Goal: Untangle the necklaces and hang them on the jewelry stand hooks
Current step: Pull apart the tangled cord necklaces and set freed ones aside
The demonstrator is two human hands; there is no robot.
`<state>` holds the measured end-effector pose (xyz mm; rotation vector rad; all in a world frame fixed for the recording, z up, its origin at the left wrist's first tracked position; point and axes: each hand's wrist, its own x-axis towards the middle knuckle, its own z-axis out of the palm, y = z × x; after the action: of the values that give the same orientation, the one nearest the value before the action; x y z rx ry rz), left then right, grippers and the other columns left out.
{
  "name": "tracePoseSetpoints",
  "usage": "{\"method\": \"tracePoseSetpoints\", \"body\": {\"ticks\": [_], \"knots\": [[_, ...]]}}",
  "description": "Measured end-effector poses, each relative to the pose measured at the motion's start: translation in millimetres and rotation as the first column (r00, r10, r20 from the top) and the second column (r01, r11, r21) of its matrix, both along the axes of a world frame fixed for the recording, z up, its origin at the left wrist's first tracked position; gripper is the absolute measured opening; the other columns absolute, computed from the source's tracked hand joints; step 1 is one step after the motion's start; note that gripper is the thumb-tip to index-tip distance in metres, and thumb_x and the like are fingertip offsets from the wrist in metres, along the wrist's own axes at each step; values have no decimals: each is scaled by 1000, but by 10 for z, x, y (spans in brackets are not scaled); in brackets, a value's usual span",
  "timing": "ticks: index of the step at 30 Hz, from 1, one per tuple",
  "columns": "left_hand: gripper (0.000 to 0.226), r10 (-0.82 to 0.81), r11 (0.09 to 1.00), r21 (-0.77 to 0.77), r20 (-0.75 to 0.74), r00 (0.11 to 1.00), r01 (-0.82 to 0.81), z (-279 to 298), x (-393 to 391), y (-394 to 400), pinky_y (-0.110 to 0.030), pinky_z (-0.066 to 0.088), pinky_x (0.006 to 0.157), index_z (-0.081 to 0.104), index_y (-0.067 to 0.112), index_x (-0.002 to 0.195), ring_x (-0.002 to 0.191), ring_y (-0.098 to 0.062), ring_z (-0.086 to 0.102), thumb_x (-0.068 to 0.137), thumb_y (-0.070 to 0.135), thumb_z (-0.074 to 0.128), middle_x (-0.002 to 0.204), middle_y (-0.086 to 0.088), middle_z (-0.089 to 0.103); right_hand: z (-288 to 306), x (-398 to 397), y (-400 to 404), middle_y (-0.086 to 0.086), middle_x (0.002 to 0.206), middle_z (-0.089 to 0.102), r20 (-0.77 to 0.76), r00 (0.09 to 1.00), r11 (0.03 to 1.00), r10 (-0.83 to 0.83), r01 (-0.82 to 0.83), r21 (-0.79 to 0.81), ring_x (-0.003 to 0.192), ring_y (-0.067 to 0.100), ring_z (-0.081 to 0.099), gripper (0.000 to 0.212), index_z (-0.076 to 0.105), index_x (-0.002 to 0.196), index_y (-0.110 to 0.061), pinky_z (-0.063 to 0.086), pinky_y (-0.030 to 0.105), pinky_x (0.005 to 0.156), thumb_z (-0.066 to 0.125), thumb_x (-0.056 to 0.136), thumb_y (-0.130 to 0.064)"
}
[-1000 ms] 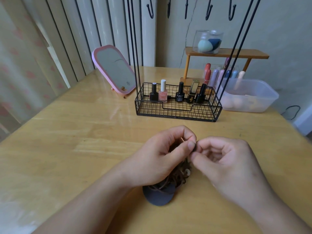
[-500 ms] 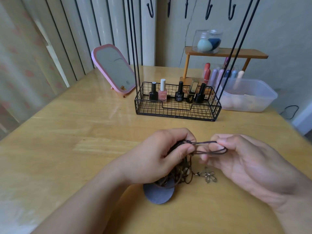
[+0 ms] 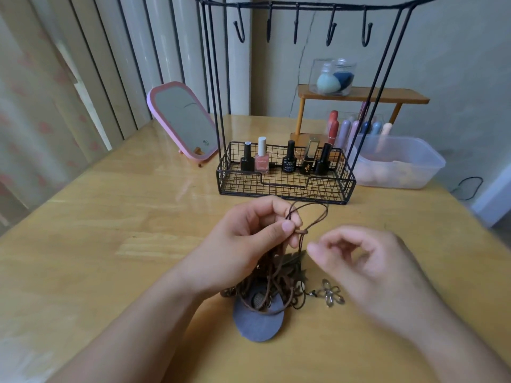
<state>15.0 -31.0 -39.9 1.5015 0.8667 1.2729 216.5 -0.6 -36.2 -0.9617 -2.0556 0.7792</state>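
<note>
A tangle of brown cord necklaces lies on the wooden table, partly over a grey round pad. My left hand pinches a cord loop and lifts it above the tangle. A silver flower pendant lies to the right of the pile. My right hand hovers beside the cords with fingers loosely curled, holding nothing. The black jewelry stand stands behind, its row of hooks bare at the top.
Nail polish bottles fill the stand's wire basket. A pink mirror leans at the back left. A clear plastic tub, lipsticks and a small wooden shelf with a sponge box sit at the back right.
My right hand has let go of the cord loop and drawn back to the right. My left hand has raised the loop. The view has tilted up, showing the hooks.
</note>
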Motion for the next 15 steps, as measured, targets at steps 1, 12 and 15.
{"method": "tracePoseSetpoints", "body": {"ticks": [1,12,15], "knots": [[7,-13,1000,1,30,999,13,2,-5,-3,-19,45,69,60,9,92,73,-10,55,93,9,53,75,0,63,-15,-40,-22,-2,73,63,-12,1000,997,-7,8,75,68,15,58,37,72,76,-26,41,20,57,62,76,-61],[9,-40,999,8,55,998,40,13,29,-32,-19,47,71,60,6,89,72,-9,57,88,-2,57,76,0,63,-16,-140,-82,-12,83,70,-236,972,964,10,54,260,76,15,65,7,76,84,-21,48,29,59,74,80,-16],[8,-29,1000,12,41,999,29,13,50,-34,-21,47,71,61,7,86,73,-12,56,88,0,59,77,-2,61,-28,-150,-53,-11,84,67,-210,977,968,30,24,251,77,15,63,2,73,83,-19,47,27,59,72,83,-18]]}}
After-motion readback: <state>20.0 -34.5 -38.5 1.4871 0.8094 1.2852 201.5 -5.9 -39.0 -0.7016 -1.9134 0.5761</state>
